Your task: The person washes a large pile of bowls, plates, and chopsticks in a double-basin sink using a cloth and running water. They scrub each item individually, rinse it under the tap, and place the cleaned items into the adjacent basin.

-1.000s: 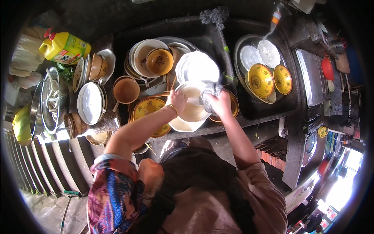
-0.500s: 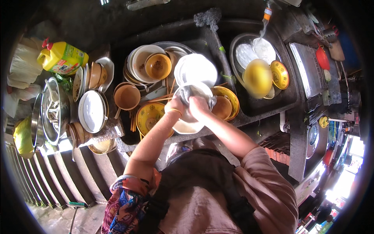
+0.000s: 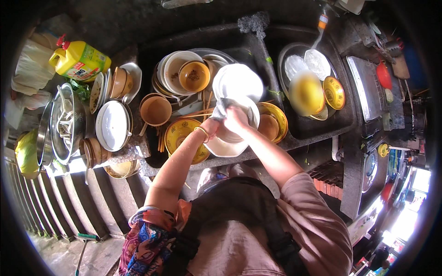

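Over the front of the left sink basin, my two hands work at a white bowl [image 3: 226,148]. My left hand [image 3: 211,127] is closed on its left edge. Inside it, my right hand [image 3: 235,118] presses a grey cloth [image 3: 222,106] against the surface; its fingers are partly hidden by the hand's back. Just behind stands a stack of white dishes [image 3: 237,83]. A yellow patterned bowl [image 3: 177,133] lies beside my left wrist. To the right, a brown bowl [image 3: 268,127] sits in another yellow bowl [image 3: 282,116].
Stacked bowls [image 3: 169,73] and chopsticks [image 3: 199,114] crowd the left basin. Water runs from a tap [image 3: 322,21] into the right basin, where white and yellow bowls sit in a metal basin [image 3: 282,57]. A yellow detergent jug [image 3: 82,62] and more dishes [image 3: 112,126] stand at left.
My right hand and the cloth have shifted within the white bowl; cloth that showed right of the hand is no longer visible there. The whole view has moved slightly.
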Available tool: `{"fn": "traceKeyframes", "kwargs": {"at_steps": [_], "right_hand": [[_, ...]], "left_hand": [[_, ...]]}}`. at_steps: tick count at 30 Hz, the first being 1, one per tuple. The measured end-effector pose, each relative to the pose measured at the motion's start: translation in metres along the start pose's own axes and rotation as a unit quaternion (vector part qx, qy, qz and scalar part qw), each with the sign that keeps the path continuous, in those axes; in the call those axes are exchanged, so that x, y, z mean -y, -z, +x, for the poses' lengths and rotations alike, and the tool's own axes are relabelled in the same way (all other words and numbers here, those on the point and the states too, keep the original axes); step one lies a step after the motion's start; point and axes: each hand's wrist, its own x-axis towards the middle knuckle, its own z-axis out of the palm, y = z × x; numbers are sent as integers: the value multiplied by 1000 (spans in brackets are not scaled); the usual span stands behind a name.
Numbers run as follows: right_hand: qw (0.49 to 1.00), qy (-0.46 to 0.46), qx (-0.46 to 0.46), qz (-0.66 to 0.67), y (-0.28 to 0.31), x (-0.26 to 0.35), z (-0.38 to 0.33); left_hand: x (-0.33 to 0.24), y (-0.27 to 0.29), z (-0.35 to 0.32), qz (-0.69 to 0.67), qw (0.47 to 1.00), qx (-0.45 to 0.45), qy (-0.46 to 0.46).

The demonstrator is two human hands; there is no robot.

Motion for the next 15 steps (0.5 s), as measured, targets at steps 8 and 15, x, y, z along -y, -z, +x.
{"fn": "traceKeyframes", "kwargs": {"at_steps": [8, 15], "right_hand": [[774, -214, -98, 588, 40, -1, -18], [948, 46, -135, 285, 45, 23, -2]], "left_hand": [[-14, 16, -36, -362, 929, -70, -15], [-45, -19, -47, -360, 933, -21, -2]]}}
